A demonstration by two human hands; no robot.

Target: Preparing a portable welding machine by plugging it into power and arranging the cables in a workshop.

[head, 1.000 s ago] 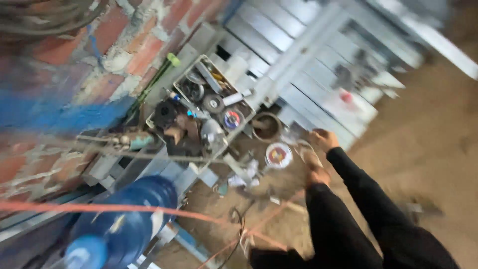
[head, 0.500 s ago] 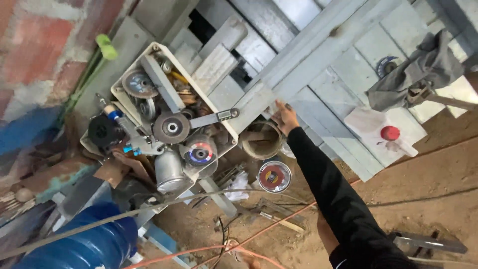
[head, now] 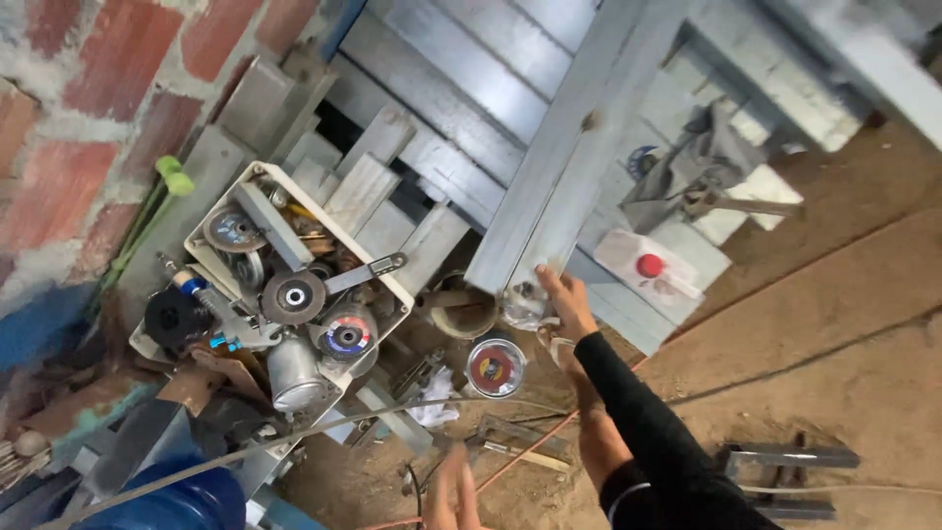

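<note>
Right hand grip closed on steel beam end, left hand open, empty

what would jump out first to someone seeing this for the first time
The right hand, on a black-sleeved arm, grips the lower end of a long grey metal beam that slants up through the middle. To its left a white crate full of grinding discs sits by the red brick wall. The left hand hangs open at the bottom edge, above the dirt floor.
</note>
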